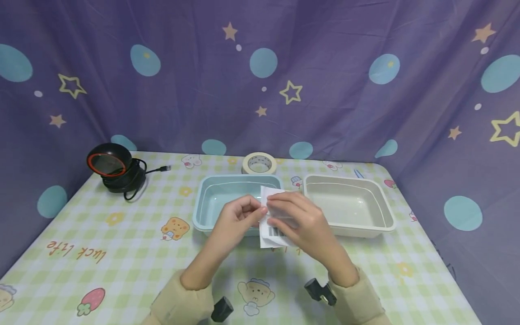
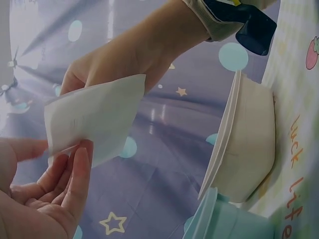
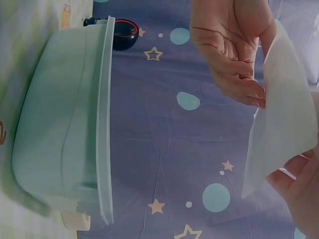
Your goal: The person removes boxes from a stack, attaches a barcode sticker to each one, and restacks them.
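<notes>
A thin white paper [image 1: 268, 232] with a printed barcode is held up over the blue tub [image 1: 209, 189]. My left hand [image 1: 239, 216] pinches its left edge between thumb and fingers. On the other side my right hand [image 1: 302, 221] grips the paper with bent fingers over its face. The left wrist view shows the plain back of the paper [image 2: 94, 119], with the left hand's fingertips [image 2: 82, 154] at its lower edge. In the right wrist view the paper [image 3: 284, 109] bows slightly between both hands.
A cream tub [image 1: 349, 230] stands right of the blue one. Behind them lies a roll of masking tape [image 1: 248, 169]. A black device with an orange-red ring [image 1: 122, 169] and a USB cable [image 1: 162, 169] sits at the back left. A purple curtain [image 1: 325, 113] hangs behind the table.
</notes>
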Tool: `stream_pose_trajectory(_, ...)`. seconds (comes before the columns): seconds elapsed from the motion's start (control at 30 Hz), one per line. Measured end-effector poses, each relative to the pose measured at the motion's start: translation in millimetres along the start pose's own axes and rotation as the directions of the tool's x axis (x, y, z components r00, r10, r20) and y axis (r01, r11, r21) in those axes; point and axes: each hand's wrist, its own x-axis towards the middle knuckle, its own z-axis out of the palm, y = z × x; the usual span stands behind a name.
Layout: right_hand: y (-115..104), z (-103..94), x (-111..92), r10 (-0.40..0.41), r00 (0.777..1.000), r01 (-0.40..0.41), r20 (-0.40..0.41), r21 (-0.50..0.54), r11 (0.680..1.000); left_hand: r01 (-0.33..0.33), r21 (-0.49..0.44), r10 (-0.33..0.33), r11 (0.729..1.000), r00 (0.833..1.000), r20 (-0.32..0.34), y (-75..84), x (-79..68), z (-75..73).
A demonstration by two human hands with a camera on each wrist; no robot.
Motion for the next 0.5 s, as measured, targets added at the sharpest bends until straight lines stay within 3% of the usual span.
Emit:
stream_pose_trajectory(0.27, 1.7, -1.5, 1.1, -0.005, 0.999, 0.006, -0.049, 0.031, 1.000, -0.085, 0.010, 0.084, 0.996, 0.994, 0.075, -0.2, -2.1, -3.3)
stream_pose_trajectory(0.5, 2.9, -0.7, 0.2, -0.006, 0.997, 0.010, -0.079, 0.046, 0.999, -0.108, 0.029, 0.105, 0.994, 0.991, 0.082, 2.8, -4.6, -1.9)
